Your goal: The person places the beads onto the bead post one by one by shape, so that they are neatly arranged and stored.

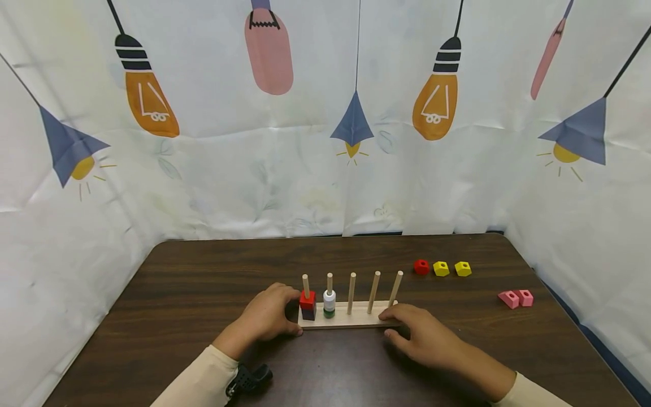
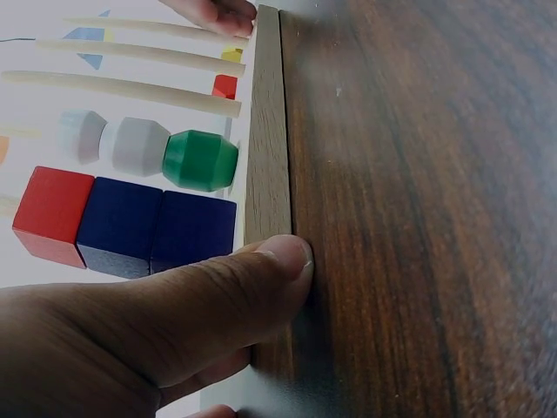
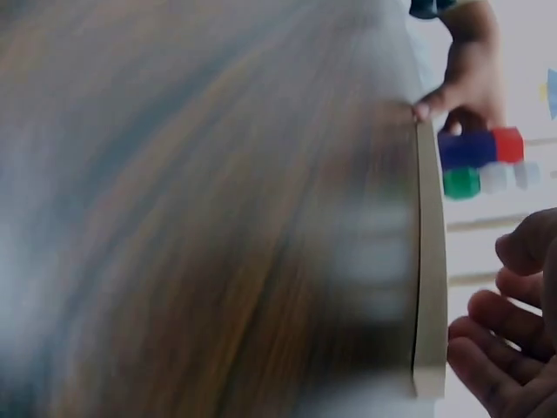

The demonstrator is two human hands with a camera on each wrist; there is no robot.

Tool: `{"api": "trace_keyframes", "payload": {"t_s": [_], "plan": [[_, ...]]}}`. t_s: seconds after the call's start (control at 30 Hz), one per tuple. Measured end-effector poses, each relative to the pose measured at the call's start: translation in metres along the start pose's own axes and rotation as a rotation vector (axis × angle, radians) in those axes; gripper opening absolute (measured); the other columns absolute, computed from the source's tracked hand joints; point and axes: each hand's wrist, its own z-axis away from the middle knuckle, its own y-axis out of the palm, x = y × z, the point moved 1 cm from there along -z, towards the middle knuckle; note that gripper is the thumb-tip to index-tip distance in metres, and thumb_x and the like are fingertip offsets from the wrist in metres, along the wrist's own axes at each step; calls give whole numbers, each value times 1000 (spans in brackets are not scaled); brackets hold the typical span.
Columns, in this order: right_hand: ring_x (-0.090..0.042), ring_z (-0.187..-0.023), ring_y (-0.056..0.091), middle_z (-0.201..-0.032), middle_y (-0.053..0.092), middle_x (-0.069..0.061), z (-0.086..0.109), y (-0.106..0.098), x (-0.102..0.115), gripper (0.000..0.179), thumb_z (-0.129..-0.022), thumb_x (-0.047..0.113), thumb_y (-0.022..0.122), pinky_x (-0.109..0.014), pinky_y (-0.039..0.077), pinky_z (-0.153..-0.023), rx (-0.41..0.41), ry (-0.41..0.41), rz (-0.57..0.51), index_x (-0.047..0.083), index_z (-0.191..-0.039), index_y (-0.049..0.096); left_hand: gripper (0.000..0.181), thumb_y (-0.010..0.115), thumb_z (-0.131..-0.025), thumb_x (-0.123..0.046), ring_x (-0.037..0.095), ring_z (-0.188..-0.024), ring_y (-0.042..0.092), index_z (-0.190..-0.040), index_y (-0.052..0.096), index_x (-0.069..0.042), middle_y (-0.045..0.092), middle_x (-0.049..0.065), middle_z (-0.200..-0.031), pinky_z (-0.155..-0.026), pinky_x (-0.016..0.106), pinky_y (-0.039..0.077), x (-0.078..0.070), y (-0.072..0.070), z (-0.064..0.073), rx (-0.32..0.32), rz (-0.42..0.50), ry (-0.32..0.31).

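A wooden peg board point(image 1: 363, 320) with several upright pegs lies on the table. Its leftmost peg carries a red cube point(image 1: 307, 299) on top of two dark blue cubes point(image 2: 122, 222). On the peg beside it, white beads point(image 2: 139, 150) sit above a green bead point(image 2: 200, 160). My left hand point(image 1: 267, 314) grips the board's left end, the thumb pressed on the front edge. Around the right end, my right hand point(image 1: 424, 336) has loosely bent fingers, with fingertips right at the board and the thumb apart from it. Three pegs point(image 1: 373, 292) on the right are bare.
At the back right of the brown table point(image 1: 203, 277) lie a red bead point(image 1: 421, 267) and two yellow beads point(image 1: 441, 269). Nearer the right edge, two pink pieces point(image 1: 508, 299) lie side by side. A white curtain point(image 1: 305, 186) printed with lamps hangs behind the table.
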Motion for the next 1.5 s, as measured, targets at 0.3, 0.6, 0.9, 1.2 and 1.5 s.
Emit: {"api": "trace_keyframes", "payload": {"t_s": [0.3,0.6,0.9,1.2,1.5], "plan": [[-13,-101,67,-114,69,6,1,-18,-29,22,-93,11,75,-37,58,-84,-84,24,105,13,-114,70,64,99,-63,-31,29,-119,59,-118,73,-10,69,6,-118,-97,51,50,0,0,0,-3,1,14],[-31,-110,65,-121,68,-9,-9,-43,-58,28,-91,9,77,-50,55,-88,-187,116,256,8,-117,69,66,99,-63,-30,30,-119,59,-119,73,-9,69,6,-118,-97,50,51,-2,-1,0,-7,1,16],[-35,-104,66,-141,55,-25,-24,-59,-75,39,-92,5,74,-45,59,-81,-169,227,227,-3,-129,62,66,99,-63,-30,29,-119,59,-120,73,-9,69,6,-118,-97,50,51,-1,-2,1,1,2,7],[-38,-108,62,-123,62,-23,-38,-56,-86,39,-91,3,74,-53,55,-87,-152,231,234,-6,-127,61,66,99,-63,-30,29,-120,59,-120,73,-9,69,5,-119,-98,51,50,-1,-2,1,3,9,0],[-36,-103,64,-116,65,-21,-47,-54,-95,37,-90,2,74,-53,55,-86,-122,303,246,-6,-125,63,67,99,-63,-30,29,-120,59,-121,72,-9,69,6,-119,-97,50,51,-2,-2,2,3,9,1]]}}
